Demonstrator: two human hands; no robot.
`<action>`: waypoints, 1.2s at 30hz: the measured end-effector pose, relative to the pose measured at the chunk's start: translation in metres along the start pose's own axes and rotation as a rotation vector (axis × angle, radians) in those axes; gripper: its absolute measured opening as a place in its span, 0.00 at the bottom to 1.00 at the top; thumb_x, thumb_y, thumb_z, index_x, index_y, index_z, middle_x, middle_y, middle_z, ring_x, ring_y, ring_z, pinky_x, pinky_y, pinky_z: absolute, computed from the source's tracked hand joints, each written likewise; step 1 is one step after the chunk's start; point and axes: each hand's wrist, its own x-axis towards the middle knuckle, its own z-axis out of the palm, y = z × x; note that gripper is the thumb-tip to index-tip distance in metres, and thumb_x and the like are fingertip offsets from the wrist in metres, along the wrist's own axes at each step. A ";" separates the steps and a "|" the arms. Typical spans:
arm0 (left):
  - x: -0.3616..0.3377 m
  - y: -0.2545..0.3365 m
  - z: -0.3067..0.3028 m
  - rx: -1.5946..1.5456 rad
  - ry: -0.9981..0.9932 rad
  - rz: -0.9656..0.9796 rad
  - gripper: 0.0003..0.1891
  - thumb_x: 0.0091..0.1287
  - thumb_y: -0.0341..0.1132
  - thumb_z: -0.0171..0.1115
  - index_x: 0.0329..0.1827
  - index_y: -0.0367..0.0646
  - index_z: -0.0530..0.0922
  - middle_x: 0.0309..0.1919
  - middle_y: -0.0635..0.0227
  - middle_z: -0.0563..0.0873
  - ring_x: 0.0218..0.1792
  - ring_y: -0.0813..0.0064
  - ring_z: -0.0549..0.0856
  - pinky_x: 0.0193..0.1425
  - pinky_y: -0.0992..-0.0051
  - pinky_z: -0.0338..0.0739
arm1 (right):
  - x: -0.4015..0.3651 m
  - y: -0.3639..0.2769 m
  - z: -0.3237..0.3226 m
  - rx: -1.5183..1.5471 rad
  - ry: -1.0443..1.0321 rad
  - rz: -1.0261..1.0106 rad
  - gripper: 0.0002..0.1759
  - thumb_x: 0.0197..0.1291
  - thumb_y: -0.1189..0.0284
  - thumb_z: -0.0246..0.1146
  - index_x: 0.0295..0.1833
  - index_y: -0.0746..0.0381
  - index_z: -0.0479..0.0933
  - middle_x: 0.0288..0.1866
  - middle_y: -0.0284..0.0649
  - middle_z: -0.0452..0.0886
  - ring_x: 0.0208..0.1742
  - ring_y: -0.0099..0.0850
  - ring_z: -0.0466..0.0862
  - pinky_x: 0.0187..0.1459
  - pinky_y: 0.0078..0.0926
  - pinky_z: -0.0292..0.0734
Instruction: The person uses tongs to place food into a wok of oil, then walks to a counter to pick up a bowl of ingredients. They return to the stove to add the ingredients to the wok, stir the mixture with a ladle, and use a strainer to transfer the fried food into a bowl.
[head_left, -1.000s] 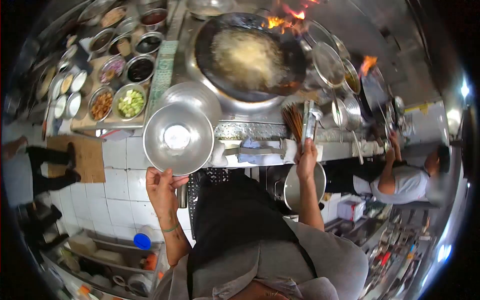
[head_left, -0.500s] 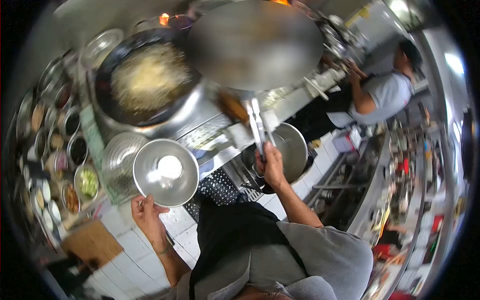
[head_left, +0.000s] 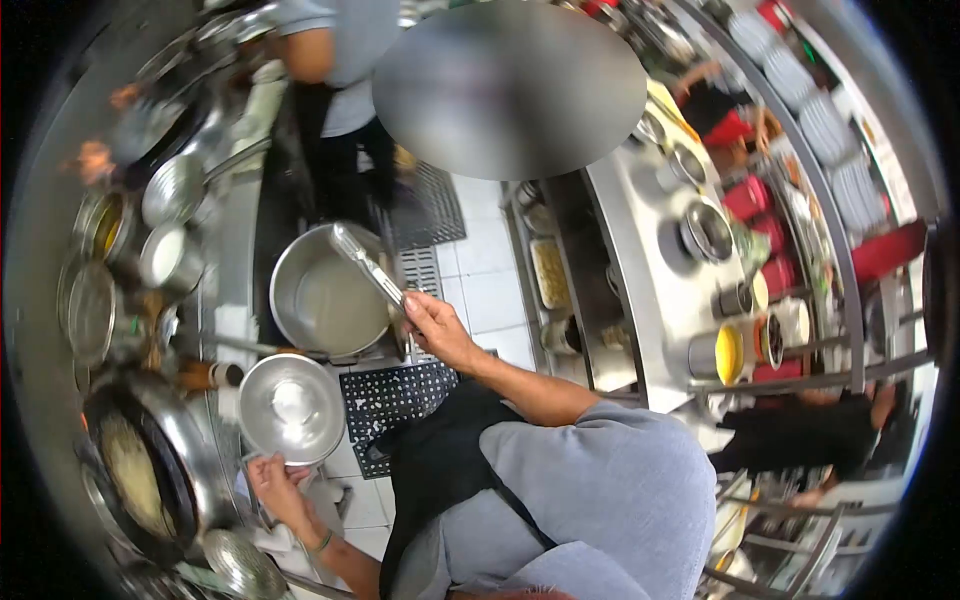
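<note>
My left hand pinches the rim of a shiny steel bowl, which looks empty and tips toward me. Metal tongs are in my right hand, pointing up and left over a large deep pot. Cloudy liquid lies in that pot. Below the bowl is a black perforated floor mat. On the left, a wok holds pale food in bubbling oil.
A co-worker in a grey shirt stands beyond the pot. Strainers, including a perforated one, and a white-filled container line the stove side. Across the aisle, a steel counter carries pots and bowls. A grey blur covers the top centre.
My view has turned right, so the wok now lies at lower left and the aisle and right counter have come into sight. The tongs have swung over the pot; both hands keep their holds.
</note>
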 end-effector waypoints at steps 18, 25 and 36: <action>-0.149 -0.144 0.492 0.140 -1.184 -0.644 0.06 0.69 0.26 0.59 0.43 0.38 0.70 0.34 0.60 0.82 0.28 0.64 0.87 0.32 0.70 0.88 | -0.108 -0.056 -0.291 0.083 0.654 -0.258 0.19 0.75 0.66 0.56 0.64 0.68 0.73 0.34 0.28 0.75 0.28 0.13 0.68 0.28 0.13 0.62; -0.216 -0.157 0.578 0.266 -1.384 -0.616 0.06 0.69 0.26 0.59 0.41 0.38 0.70 0.33 0.60 0.82 0.26 0.67 0.87 0.32 0.70 0.88 | -0.162 -0.063 -0.317 0.081 0.836 -0.308 0.20 0.73 0.72 0.58 0.65 0.71 0.71 0.47 0.37 0.81 0.45 0.19 0.78 0.45 0.19 0.73; -0.321 -0.209 0.648 0.297 -1.702 -0.798 0.19 0.68 0.31 0.65 0.58 0.36 0.70 0.39 0.63 0.81 0.35 0.73 0.84 0.36 0.75 0.82 | -0.189 -0.070 -0.333 0.012 0.972 -0.335 0.18 0.72 0.73 0.59 0.62 0.70 0.73 0.47 0.37 0.81 0.47 0.20 0.78 0.48 0.19 0.74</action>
